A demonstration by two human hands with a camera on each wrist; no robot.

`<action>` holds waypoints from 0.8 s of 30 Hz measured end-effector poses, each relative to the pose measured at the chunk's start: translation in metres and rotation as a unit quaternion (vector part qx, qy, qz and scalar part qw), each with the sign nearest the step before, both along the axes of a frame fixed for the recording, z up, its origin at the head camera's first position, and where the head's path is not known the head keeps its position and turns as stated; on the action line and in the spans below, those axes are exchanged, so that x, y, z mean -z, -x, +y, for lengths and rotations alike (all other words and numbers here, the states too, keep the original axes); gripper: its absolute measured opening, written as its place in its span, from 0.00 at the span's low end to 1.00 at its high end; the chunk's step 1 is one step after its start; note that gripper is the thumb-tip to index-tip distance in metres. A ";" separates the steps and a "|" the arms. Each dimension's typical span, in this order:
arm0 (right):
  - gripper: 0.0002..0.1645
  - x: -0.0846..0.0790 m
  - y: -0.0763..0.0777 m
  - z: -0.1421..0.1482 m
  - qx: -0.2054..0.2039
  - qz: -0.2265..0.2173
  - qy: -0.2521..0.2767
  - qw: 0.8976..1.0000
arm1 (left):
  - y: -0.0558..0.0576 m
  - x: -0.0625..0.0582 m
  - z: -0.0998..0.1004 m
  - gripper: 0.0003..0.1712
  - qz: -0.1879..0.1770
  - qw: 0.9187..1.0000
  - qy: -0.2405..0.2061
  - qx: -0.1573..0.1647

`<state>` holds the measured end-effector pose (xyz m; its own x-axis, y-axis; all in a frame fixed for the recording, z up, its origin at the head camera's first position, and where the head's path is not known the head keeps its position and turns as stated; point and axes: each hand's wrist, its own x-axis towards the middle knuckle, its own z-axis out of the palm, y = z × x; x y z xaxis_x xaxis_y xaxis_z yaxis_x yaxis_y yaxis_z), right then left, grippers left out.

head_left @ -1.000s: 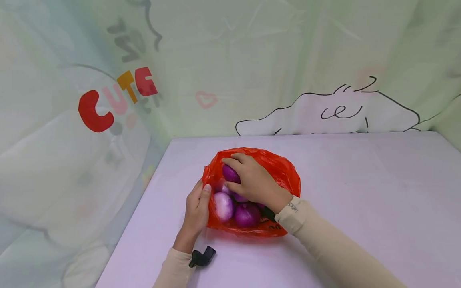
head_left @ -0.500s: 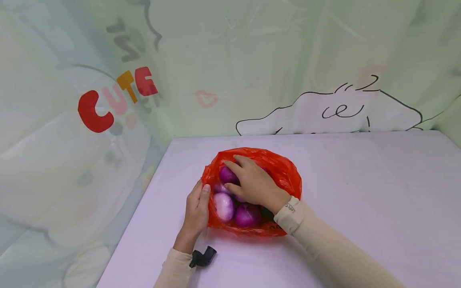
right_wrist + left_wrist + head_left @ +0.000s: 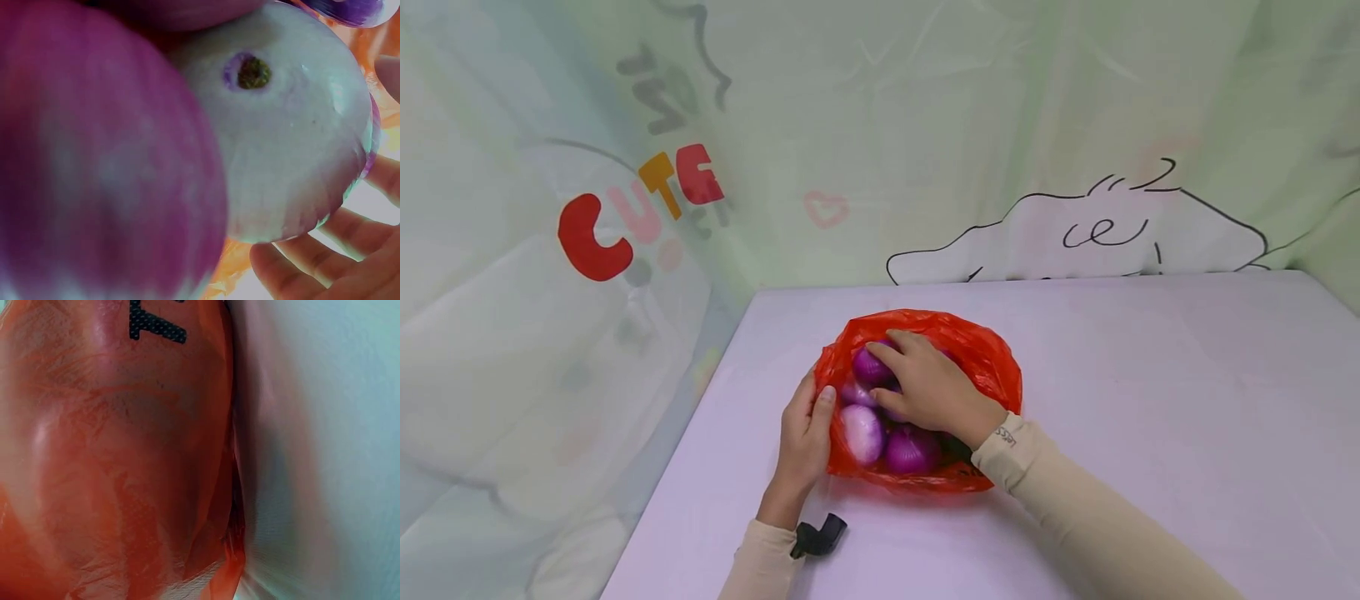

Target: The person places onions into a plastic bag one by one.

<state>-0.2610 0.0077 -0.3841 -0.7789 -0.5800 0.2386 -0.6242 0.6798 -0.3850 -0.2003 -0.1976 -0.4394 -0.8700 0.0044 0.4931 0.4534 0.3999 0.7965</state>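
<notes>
A red plastic bag (image 3: 992, 367) lies with its mouth wide, several purple onions inside. My left hand (image 3: 805, 433) holds the bag's left rim, thumb on the near side. In the left wrist view the bag wall (image 3: 112, 456) fills most of the picture. My right hand (image 3: 932, 383) reaches into the bag over the onions, fingers spread and lightly bent. A dark purple onion (image 3: 869, 367) shows beside its index finger. Below it are a pale onion (image 3: 862, 435) and a purple onion (image 3: 913, 450). In the right wrist view, fingertips lie right at a pale onion's (image 3: 281, 137) edge.
The bag stands on a white table (image 3: 1150, 400), left of its middle. A black wrist mount (image 3: 820, 536) is on the left sleeve. Printed curtains (image 3: 925, 150) hang behind the table and along its left side.
My right hand's fingers have shifted slightly right and back from the dark purple onion, which now lies more uncovered at the upper left. The left hand keeps its hold on the bag.
</notes>
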 end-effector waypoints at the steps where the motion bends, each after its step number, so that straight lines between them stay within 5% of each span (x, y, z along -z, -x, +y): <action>1: 0.41 0.000 0.000 0.000 0.001 0.001 -0.002 1.000 | 0.001 0.000 0.000 0.28 0.001 1.000 -0.003 0.003; 9: 0.43 0.002 -0.002 0.004 -0.002 0.009 -0.005 1.000 | 0.002 0.000 -0.001 0.28 -0.006 1.000 0.000 0.003; 17: 0.42 0.001 -0.008 0.013 -0.006 0.015 0.009 1.000 | 0.004 0.002 -0.006 0.26 -0.029 0.999 -0.006 -0.040; 24: 0.39 -0.006 -0.010 0.034 0.000 0.057 0.021 0.998 | 0.007 0.008 -0.016 0.28 -0.008 0.998 -0.004 -0.065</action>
